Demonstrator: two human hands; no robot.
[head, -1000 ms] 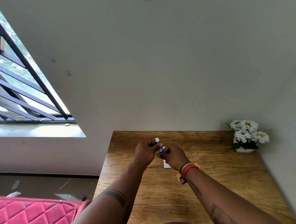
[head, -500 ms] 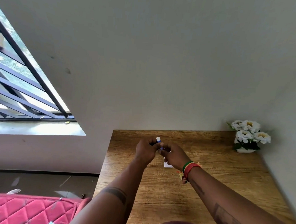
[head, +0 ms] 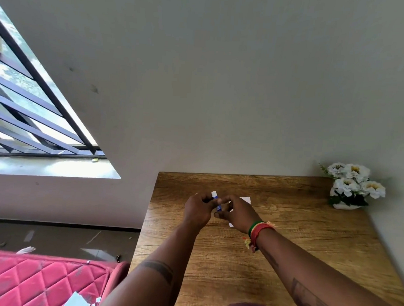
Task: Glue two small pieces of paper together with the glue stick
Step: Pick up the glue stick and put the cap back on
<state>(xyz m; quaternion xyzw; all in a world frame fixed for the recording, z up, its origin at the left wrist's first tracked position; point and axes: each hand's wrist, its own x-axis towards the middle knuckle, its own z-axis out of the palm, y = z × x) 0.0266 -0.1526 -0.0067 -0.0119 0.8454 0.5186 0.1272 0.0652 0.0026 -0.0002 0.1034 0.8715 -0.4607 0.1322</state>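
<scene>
glue stick [head: 216, 201] pinched between left hand [head: 199, 210] and right hand [head: 236, 213] over table [head: 297, 239] far edge, light, stiff, slick (grip barrel); paper [head: 246, 199] flimsy.

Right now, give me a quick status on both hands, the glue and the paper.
Left hand and right hand both grip the glue stick above the table. White paper lies flat beneath the right hand, not yet glued. Nothing in the way.

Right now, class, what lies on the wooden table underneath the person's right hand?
White paper lies on the table, showing beyond the right hand and at its wrist side. The hand covers the middle, so whether it is one piece or two cannot be told.
</scene>
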